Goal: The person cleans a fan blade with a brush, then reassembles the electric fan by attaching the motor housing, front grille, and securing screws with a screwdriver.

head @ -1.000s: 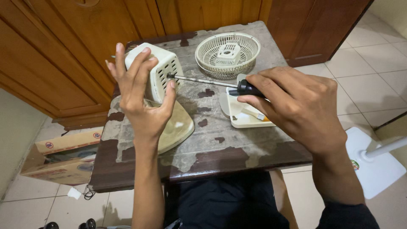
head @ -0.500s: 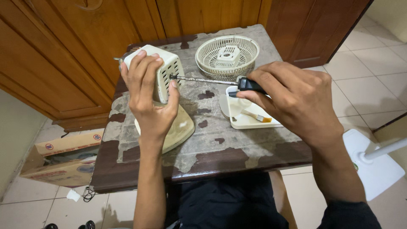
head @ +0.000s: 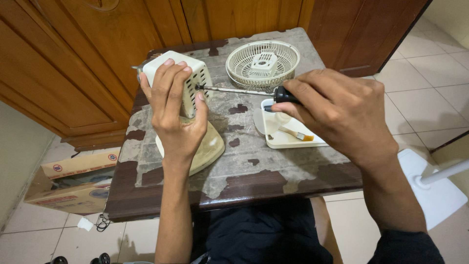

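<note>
On the bench (head: 254, 171), the fan motor housing (head: 193, 78) stood at the left on its base (head: 207, 146). The fan grille (head: 262, 61) lay behind the tray (head: 293, 139), which held a brush (head: 295, 133). A cardboard box (head: 68, 183) sat on the floor left of the bench.

Even indoor light, soft shadows, sharp focus, slight wide-angle edge stretch

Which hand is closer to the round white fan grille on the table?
Right. The right hand, holding the screwdriver, is just in front of the fan grille; the left hand grips the cream motor housing farther left.
</note>
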